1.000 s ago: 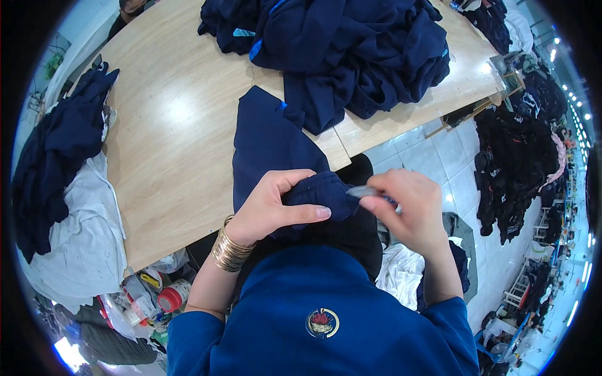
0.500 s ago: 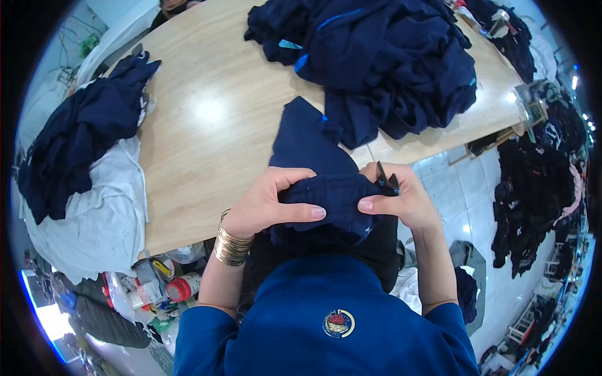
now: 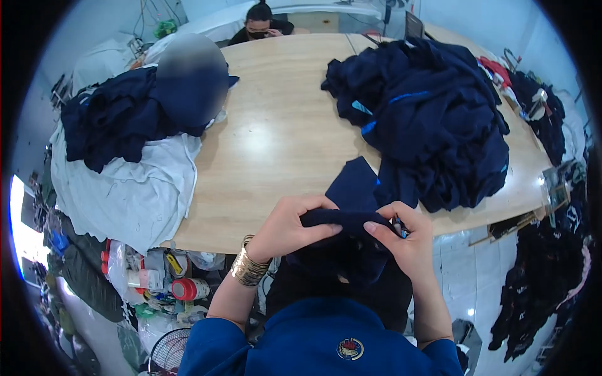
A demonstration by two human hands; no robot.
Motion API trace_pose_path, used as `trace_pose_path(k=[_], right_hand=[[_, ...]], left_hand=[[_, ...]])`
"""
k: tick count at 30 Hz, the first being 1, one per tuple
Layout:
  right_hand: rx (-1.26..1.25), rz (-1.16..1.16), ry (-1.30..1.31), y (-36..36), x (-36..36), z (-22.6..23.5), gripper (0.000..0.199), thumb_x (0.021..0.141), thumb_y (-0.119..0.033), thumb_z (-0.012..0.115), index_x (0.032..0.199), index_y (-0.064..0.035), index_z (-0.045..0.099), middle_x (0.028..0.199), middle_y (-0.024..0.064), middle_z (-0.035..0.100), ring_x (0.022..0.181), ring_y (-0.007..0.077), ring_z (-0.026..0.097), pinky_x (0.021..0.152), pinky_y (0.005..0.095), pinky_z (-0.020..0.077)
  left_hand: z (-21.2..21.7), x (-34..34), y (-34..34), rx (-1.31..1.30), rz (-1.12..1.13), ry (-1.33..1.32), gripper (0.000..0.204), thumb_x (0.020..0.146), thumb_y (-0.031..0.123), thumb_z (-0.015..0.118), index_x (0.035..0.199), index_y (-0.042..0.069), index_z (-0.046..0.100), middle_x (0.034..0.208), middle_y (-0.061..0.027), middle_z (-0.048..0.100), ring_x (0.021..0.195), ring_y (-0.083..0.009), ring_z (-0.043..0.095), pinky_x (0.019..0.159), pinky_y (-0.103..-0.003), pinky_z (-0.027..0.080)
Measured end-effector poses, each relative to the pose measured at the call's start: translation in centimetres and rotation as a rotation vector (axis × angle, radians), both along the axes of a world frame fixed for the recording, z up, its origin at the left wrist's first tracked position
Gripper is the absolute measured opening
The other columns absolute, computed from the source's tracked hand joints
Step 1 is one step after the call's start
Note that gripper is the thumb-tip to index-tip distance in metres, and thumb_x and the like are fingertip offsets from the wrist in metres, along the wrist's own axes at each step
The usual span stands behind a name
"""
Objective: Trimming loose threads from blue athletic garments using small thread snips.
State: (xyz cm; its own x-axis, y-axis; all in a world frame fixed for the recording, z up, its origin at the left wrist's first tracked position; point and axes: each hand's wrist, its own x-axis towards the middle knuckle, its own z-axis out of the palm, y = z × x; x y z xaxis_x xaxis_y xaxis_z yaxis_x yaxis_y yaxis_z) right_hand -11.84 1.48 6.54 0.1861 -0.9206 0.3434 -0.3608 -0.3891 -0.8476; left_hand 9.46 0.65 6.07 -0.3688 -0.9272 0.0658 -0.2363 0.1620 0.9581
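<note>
navy cloth (image 3: 354, 224) pinched at two spots

and here it is, right in the middle: the navy cloth is held up between the left hand (image 3: 293, 225) and the right hand (image 3: 404, 241), just at the near edge of the table (image 3: 263, 188). its left end is pinched by the left thumb from the near side, with the bent fingers set along the far side. over on the right, the same nip is made, thumb against fingers, and a small tool (image 3: 399, 227), dark with a touch of blue, is tucked in that hand too; its kind cannot be told. between the two thumbs a folded band is stretched, thick and almost straight, and below it the cloth is dropped in loose, darker folds.

now the look of it: plain, deep navy, soft and matte, its inner creases nearly lost in shadow. just beyond the fingers a flat panel (image 3: 352, 183) of matching navy is seen lying on the table; whether it is joined to the held part is hidden by the hands. close by, to the right, a big rumpled navy pile (image 3: 439, 125) is heaped, flecked with bright blue. well off to the left, more dark cloth (image 3: 113, 119) is piled on a white sheet (image 3: 141, 188).
</note>
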Motion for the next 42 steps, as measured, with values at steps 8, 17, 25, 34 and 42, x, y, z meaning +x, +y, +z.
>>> trace_pose_path(k=[8,17,25,34,42], right_hand=[[0.579,0.216,-0.339,-0.9,1.4,-2.8,0.013,0.074,-0.009,0.070,0.077,-0.0016,0.060,0.067,-0.0045,0.053,0.066,0.0021,0.046,0.059,0.0186,0.0359],[0.011,-0.040,0.146,-2.6,3.5,-2.7,0.025,0.073,-0.016,0.070,0.094,-0.0063,0.061,0.077,0.0053,0.050,0.068,0.0183,0.053,0.062,0.0278,0.0427],[-0.375,0.109,0.556,-2.7,3.4,-1.7,0.029,0.071,-0.023,0.070,0.097,-0.0128,0.063,0.063,-0.0015,0.048,0.060,0.0141,0.044,0.060,0.0289,0.0298],[-0.432,0.093,0.663,-3.5,3.3,-2.1,0.031,0.067,-0.025,0.072,0.095,-0.0168,0.064,0.064,-0.0077,0.052,0.060,0.0123,0.043,0.066,0.0310,0.0256],[-0.437,0.122,0.625,-3.6,2.8,-2.4,0.029,0.070,-0.029,0.069,0.094,-0.0152,0.062,0.064,-0.0019,0.043,0.061,0.0143,0.043,0.064,0.0326,0.0258]], left_hand=[[-3.2,0.9,1.3,0.125,-0.147,0.136,0.034,0.077,0.022,0.069,0.100,-0.001,0.059,0.092,-0.0049,0.062,0.084,-0.0091,0.054,0.078,-0.025,0.042],[-5.1,1.7,1.6,0.350,0.313,0.525,0.032,0.080,0.008,0.062,0.109,-0.005,0.056,0.098,-0.0070,0.062,0.088,-0.0107,0.057,0.080,-0.023,0.044],[-5.8,1.9,1.7,0.094,0.304,0.317,0.018,0.079,0.015,0.065,0.084,-0.002,0.060,0.072,-0.0015,0.050,0.066,-0.0078,0.046,0.060,-0.022,0.036],[-5.8,1.7,1.0,0.003,0.295,0.181,0.018,0.077,0.013,0.067,0.082,-0.002,0.060,0.072,-0.0056,0.052,0.067,-0.0123,0.049,0.061,-0.024,0.038],[-5.2,1.4,1.1,0.023,0.263,0.100,0.018,0.077,0.013,0.067,0.085,-0.002,0.059,0.074,-0.0084,0.054,0.069,-0.0152,0.052,0.064,-0.026,0.041]])
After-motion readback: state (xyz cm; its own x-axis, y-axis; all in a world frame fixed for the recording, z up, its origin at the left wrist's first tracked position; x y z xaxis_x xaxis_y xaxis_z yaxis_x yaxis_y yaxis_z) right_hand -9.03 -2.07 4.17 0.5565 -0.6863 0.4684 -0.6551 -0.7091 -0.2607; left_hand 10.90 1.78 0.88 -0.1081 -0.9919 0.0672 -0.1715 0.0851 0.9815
